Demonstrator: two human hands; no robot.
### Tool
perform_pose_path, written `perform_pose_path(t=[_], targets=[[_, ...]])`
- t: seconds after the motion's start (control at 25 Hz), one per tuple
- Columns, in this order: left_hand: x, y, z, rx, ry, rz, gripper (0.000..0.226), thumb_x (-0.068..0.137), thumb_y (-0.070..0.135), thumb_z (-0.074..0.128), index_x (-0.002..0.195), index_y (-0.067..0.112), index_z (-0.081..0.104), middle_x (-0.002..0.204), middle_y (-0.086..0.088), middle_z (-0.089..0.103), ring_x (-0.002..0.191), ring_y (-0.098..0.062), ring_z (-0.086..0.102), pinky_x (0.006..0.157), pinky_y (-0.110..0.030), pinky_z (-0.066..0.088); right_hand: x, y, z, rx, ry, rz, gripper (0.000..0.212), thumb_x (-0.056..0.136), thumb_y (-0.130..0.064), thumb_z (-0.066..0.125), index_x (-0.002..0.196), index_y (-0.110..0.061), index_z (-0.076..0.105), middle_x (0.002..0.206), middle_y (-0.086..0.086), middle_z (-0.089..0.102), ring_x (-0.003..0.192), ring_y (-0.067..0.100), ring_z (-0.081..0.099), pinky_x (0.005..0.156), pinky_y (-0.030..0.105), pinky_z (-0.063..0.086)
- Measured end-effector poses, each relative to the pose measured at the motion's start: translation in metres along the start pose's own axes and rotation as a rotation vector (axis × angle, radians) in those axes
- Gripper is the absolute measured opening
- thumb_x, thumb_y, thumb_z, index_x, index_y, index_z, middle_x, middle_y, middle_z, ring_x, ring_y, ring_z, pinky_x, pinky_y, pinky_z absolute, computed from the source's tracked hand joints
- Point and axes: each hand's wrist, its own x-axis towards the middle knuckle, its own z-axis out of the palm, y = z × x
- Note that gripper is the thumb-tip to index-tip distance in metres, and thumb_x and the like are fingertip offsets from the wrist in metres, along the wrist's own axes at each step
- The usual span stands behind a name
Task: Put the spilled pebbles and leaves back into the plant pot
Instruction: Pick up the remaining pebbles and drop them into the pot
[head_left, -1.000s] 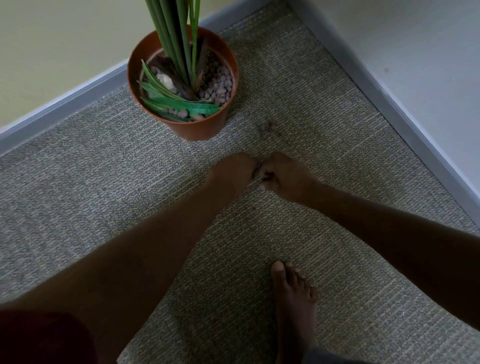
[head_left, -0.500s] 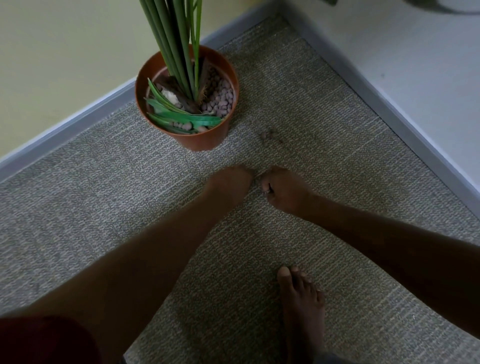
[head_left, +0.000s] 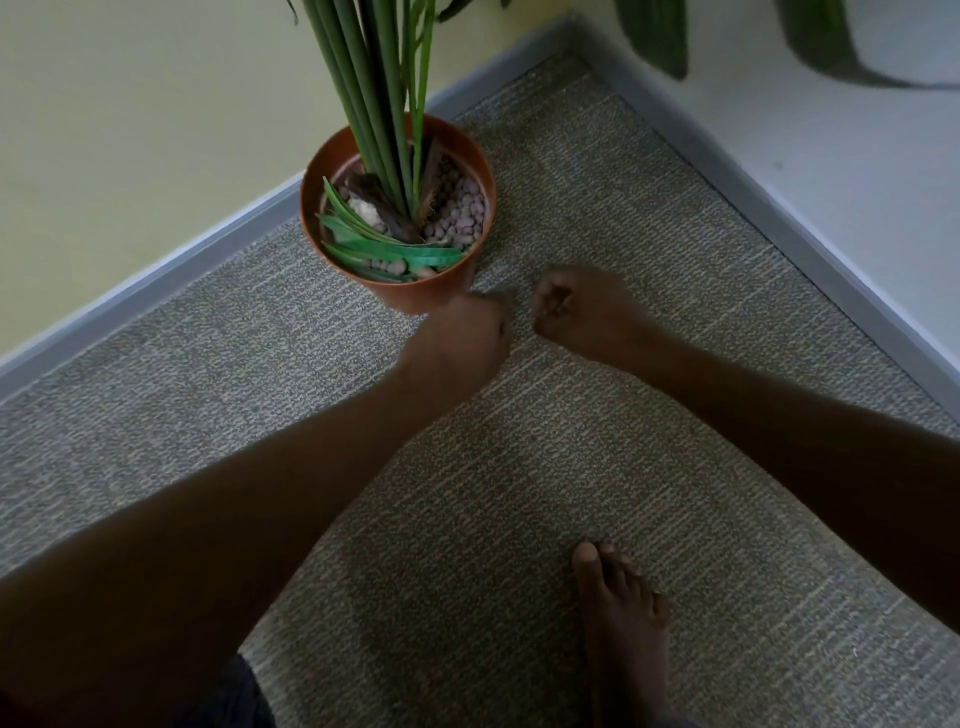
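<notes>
A terracotta plant pot (head_left: 423, 297) stands on the carpet near the corner. It holds tall green stems (head_left: 374, 78), brownish pebbles (head_left: 461, 213) and loose green leaves (head_left: 397, 253). My left hand (head_left: 462, 338) is a blurred closed fist just below the pot's front right edge; whether anything is inside it is hidden. My right hand (head_left: 576, 306) is a curled fist right of the pot and close to the carpet, with small bits showing between the fingers. The two fists are a short gap apart.
Grey woven carpet (head_left: 519, 493) covers the floor. A grey baseboard (head_left: 156, 280) runs along the yellow wall at left, and another (head_left: 779, 218) runs along the white wall at right. My bare foot (head_left: 623, 613) rests at lower right. Dark leaves (head_left: 657, 36) hang at the top right.
Both fists have moved up toward the pot and parted slightly. The right fist now covers the spot where a few pebbles lay on the carpet. The view has tilted upward.
</notes>
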Motion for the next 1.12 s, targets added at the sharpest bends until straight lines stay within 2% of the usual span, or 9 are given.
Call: perform_pose_path(t=[0.24, 0.36, 0.48, 0.6, 0.68, 0.8, 0.88, 1.0, 1.12], targets=[[-0.01, 0.008, -0.071, -0.084, 0.215, -0.009, 0.015, 0.092, 0.022, 0.054, 0.092, 0.011, 0.064, 0.081, -0.007, 0.068, 0.068, -0.022, 0.061, 0.061, -0.031, 0.047, 0.027, -0.068, -0.028, 0.141, 0.105, -0.093, 0.014, 0.073, -0.022, 0.074, 0.084, -0.013, 0.069, 0.067, -0.01, 0.064, 0.058, -0.001, 0.06, 0.058, 0.015, 0.049], [-0.013, -0.003, -0.092, -0.067, 0.286, -0.053, 0.036, 0.088, 0.038, 0.046, 0.092, 0.008, 0.065, 0.081, -0.008, 0.069, 0.069, -0.025, 0.064, 0.062, -0.036, 0.052, 0.042, -0.089, -0.028, 0.16, 0.115, -0.115, 0.013, 0.072, -0.017, 0.074, 0.085, -0.016, 0.069, 0.072, -0.001, 0.07, 0.063, 0.011, 0.068, 0.059, 0.023, 0.056], [-0.014, -0.016, -0.098, -0.031, 0.266, -0.092, 0.054, 0.074, 0.05, 0.037, 0.087, 0.006, 0.065, 0.076, -0.009, 0.067, 0.063, -0.025, 0.058, 0.056, -0.033, 0.046, 0.056, -0.099, -0.022, 0.172, 0.114, -0.134, 0.015, 0.073, -0.014, 0.075, 0.086, -0.013, 0.069, 0.075, 0.005, 0.071, 0.062, 0.01, 0.067, 0.057, 0.021, 0.057], [-0.011, -0.04, -0.09, 0.074, 0.241, -0.205, 0.028, 0.087, 0.031, 0.044, 0.093, 0.01, 0.063, 0.084, -0.009, 0.063, 0.069, -0.026, 0.055, 0.059, -0.031, 0.034, 0.064, -0.102, -0.015, 0.122, 0.131, -0.138, 0.018, 0.074, -0.017, 0.077, 0.09, -0.012, 0.07, 0.078, 0.0, 0.07, 0.057, -0.002, 0.059, 0.053, 0.005, 0.046], [-0.012, -0.049, -0.085, 0.093, 0.263, -0.228, 0.02, 0.087, 0.018, 0.052, 0.102, 0.01, 0.063, 0.098, -0.012, 0.063, 0.082, -0.032, 0.059, 0.064, -0.034, 0.038, 0.067, -0.101, -0.013, 0.103, 0.15, -0.136, 0.02, 0.074, -0.016, 0.077, 0.092, -0.01, 0.069, 0.08, -0.001, 0.069, 0.059, -0.005, 0.056, 0.053, 0.002, 0.042], [-0.015, -0.052, -0.087, 0.089, 0.291, -0.234, 0.037, 0.081, 0.011, 0.062, 0.118, 0.01, 0.062, 0.118, -0.017, 0.059, 0.102, -0.039, 0.06, 0.083, -0.041, 0.05, 0.067, -0.096, -0.013, 0.116, 0.139, -0.115, 0.018, 0.078, -0.011, 0.072, 0.096, -0.01, 0.068, 0.083, -0.001, 0.066, 0.063, -0.004, 0.055, 0.052, 0.003, 0.042], [-0.015, -0.053, -0.091, 0.089, 0.308, -0.231, 0.045, 0.078, 0.008, 0.063, 0.123, 0.011, 0.06, 0.121, -0.018, 0.058, 0.105, -0.04, 0.059, 0.087, -0.042, 0.05, 0.066, -0.091, -0.015, 0.123, 0.133, -0.11, 0.016, 0.081, -0.008, 0.067, 0.097, -0.012, 0.067, 0.085, 0.0, 0.066, 0.065, 0.0, 0.059, 0.053, 0.008, 0.045], [-0.015, -0.052, -0.094, 0.059, 0.355, -0.228, 0.031, 0.076, 0.009, 0.059, 0.106, 0.016, 0.065, 0.108, -0.011, 0.062, 0.094, -0.034, 0.062, 0.075, -0.033, 0.049, 0.065, -0.08, -0.023, 0.122, 0.155, -0.099, 0.015, 0.084, -0.007, 0.062, 0.096, -0.014, 0.067, 0.085, -0.001, 0.067, 0.067, 0.003, 0.065, 0.054, 0.016, 0.052], [-0.017, -0.038, -0.091, -0.017, 0.283, -0.194, 0.015, 0.076, 0.019, 0.052, 0.085, 0.018, 0.064, 0.085, 0.004, 0.061, 0.078, -0.021, 0.06, 0.062, -0.021, 0.04, 0.065, -0.062, -0.036, 0.089, 0.208, -0.048, 0.014, 0.084, -0.008, 0.06, 0.093, -0.014, 0.068, 0.083, -0.001, 0.068, 0.062, 0.007, 0.067, 0.051, 0.019, 0.056]])
